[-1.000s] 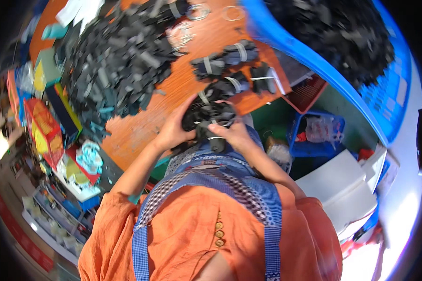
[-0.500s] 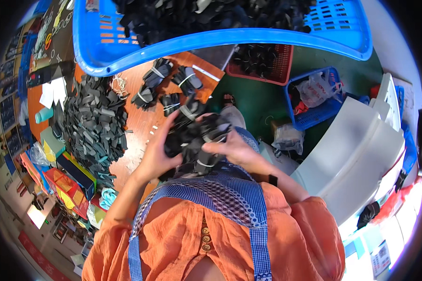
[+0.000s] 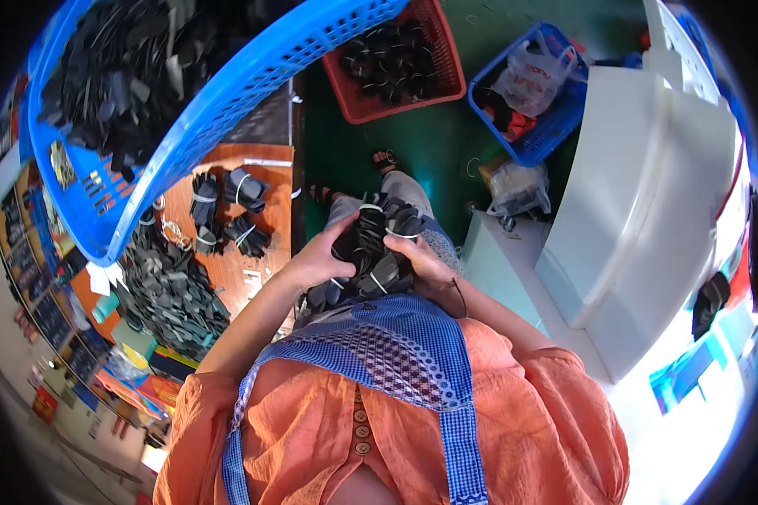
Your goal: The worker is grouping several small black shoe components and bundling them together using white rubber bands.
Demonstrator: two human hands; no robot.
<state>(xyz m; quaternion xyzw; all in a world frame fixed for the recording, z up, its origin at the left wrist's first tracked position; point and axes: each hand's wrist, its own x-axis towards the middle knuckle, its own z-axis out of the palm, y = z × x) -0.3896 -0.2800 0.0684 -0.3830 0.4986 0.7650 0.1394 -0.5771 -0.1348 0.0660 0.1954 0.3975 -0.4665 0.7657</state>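
Observation:
Against my apron I hold several banded bundles of black strips (image 3: 370,240) between both hands. My left hand (image 3: 318,259) closes on their left side, thumb across the front. On the right side my right hand (image 3: 423,263) grips them, its thumb near a white band; its other fingers are mostly hidden behind the bundles. More banded black bundles (image 3: 242,189) lie on the brown table (image 3: 269,219) to the left. Beside them spreads a heap of loose black and grey strips (image 3: 173,290).
A large blue basket (image 3: 202,135) of black strips overhangs the table at the upper left. On the green floor stand a red basket (image 3: 453,71) with banded bundles and a blue basket (image 3: 526,156) holding plastic bags. A white machine-like casing (image 3: 640,202) stands at right.
My view has turned to the right, so the table and large blue basket sit further left. Both hands still hold the bundles, now over my lap away from the table.

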